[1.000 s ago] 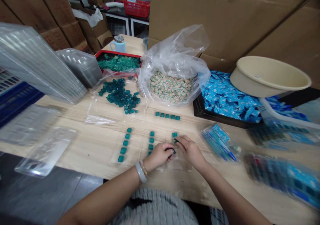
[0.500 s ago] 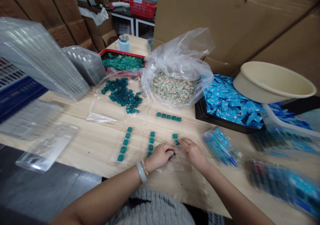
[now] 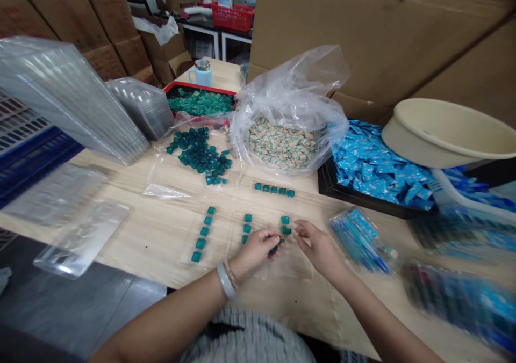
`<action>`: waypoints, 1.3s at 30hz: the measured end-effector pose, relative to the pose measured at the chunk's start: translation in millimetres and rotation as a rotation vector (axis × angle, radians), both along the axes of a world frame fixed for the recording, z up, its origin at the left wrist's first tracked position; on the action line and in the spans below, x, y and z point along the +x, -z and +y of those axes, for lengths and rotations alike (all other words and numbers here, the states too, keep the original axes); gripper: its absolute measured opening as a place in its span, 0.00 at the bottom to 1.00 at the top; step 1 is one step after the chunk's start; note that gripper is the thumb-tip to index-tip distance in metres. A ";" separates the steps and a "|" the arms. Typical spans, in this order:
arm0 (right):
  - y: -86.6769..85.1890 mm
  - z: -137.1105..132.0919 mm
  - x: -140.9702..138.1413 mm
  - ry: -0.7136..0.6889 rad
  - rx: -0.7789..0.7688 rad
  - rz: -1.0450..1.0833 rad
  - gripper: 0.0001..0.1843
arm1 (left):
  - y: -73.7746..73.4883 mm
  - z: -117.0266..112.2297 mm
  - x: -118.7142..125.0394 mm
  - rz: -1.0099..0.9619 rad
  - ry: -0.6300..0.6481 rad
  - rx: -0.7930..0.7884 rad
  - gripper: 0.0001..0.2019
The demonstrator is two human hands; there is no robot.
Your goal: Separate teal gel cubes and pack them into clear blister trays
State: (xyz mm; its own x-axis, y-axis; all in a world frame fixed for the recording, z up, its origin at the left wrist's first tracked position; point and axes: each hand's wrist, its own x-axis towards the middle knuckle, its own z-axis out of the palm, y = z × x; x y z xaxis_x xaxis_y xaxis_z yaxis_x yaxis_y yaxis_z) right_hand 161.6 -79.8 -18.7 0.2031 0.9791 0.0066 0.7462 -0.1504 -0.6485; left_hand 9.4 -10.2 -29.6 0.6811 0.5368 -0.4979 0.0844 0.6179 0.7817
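My left hand (image 3: 262, 246) is closed around dark teal square pieces, partly hidden by its fingers. To its right, my right hand (image 3: 316, 244) has thumb and fingers apart with nothing between them. Just left of those fingertips, a teal piece (image 3: 286, 230) lies below another teal piece (image 3: 285, 220) on a clear plastic tray. Two more columns stand to the left: a full row of teal pieces (image 3: 201, 243) and a second teal column (image 3: 247, 228), its lower end covered by my left hand. Farther back lies a short line of teal pieces (image 3: 274, 189).
A pile of teal pieces (image 3: 201, 151) lies on plastic film. Behind are a clear bag (image 3: 288, 110) of small packets, a red-rimmed tray (image 3: 201, 102) and a black box (image 3: 342, 194) of blue sachets. Clear trays (image 3: 84, 234) lie left; filled packs (image 3: 358, 239) lie right.
My right hand has let go of the second teal piece in the right column and drawn back slightly to the right, fingers parting. The left hand stays closed on its pieces.
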 end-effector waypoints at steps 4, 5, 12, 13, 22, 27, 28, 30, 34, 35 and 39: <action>-14.8 -2.8 -21.8 0.105 0.064 0.320 0.08 | -12.6 4.4 4.5 -0.135 -0.164 -0.180 0.15; -15.3 -1.6 -26.3 0.129 0.066 0.432 0.08 | -14.6 4.6 6.2 -0.141 -0.176 -0.169 0.15; -8.2 1.6 -30.9 0.358 0.064 0.870 0.12 | -15.3 1.5 10.7 -0.008 -0.060 0.236 0.11; -7.7 0.0 -31.3 0.383 0.077 0.844 0.12 | -15.7 0.9 10.1 0.034 -0.026 0.349 0.11; -12.6 -9.9 -44.9 0.430 0.104 0.454 0.08 | -28.8 -3.9 2.5 0.222 0.118 0.909 0.10; -8.8 -12.0 -40.3 0.380 0.087 0.564 0.09 | -24.5 -2.4 3.7 0.166 0.070 0.472 0.09; -6.7 -12.4 -39.6 0.371 0.091 0.613 0.09 | -23.8 -0.8 3.9 0.145 0.066 0.391 0.08; -3.6 -13.0 -40.3 0.354 0.119 0.669 0.09 | -23.2 3.0 3.6 0.111 0.081 0.292 0.06; -7.5 -14.2 -48.0 0.307 0.224 0.408 0.06 | -22.3 8.2 1.4 0.093 0.073 0.258 0.05; -10.2 -14.4 -50.1 0.282 0.241 0.294 0.06 | -21.9 8.2 1.0 0.088 0.047 0.249 0.05; -21.0 -13.7 -54.4 0.197 0.215 0.009 0.09 | -21.1 3.8 0.7 0.066 -0.036 0.223 0.08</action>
State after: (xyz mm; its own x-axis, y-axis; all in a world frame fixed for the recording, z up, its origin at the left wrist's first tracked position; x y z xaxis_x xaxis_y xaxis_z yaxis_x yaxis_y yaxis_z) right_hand 107.2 -93.5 2.3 0.3905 0.8970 0.2070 0.7102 -0.1505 -0.6877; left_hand 10.1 -6.4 -8.5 0.6298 0.6616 -0.4071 0.1208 0.4343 0.8926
